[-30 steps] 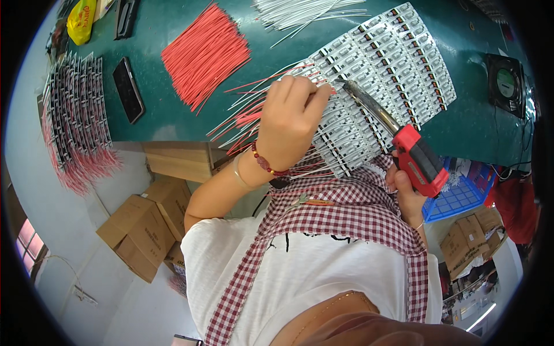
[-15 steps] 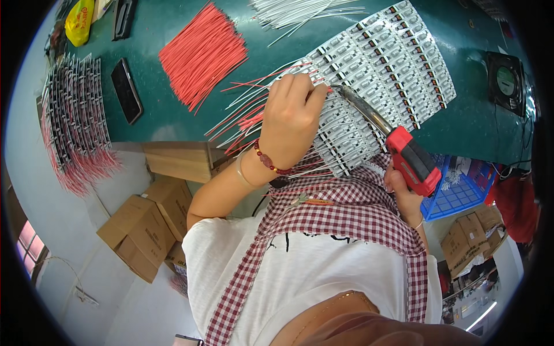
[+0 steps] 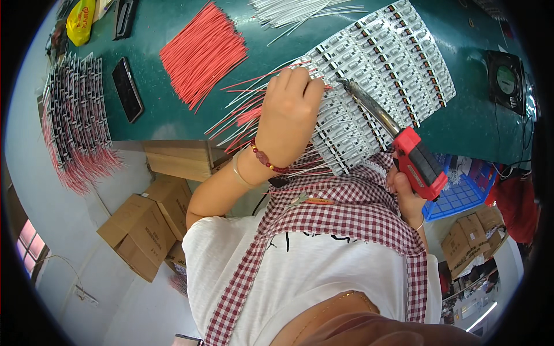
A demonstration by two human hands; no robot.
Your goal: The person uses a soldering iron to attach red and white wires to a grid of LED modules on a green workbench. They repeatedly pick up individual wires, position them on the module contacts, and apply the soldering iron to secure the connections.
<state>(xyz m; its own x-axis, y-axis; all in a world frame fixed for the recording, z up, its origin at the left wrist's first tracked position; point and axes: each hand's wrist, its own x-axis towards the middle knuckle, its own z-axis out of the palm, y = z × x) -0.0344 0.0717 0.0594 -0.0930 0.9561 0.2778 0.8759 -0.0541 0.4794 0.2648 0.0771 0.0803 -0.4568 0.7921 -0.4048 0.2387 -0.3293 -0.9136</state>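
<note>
Near edge of surface (image 3: 173, 124): left hand (image 3: 290, 112) pinching red wire (image 3: 328, 87) at circuit-board panel (image 3: 375, 63); right hand (image 3: 405, 194) wrapped round soldering iron (image 3: 419, 163).

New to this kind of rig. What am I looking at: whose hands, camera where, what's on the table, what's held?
No robot here: these are a person's bare hands, seen from above by a head-worn fisheye camera, so straight edges bend. The right hand holds a red-and-black soldering tool. The left hand is at the wired edge of a sheet of circuit boards; its fingertips' exact grip is hidden. Also on the green table: a pile of red wires, loose white wires and a phone.
</note>
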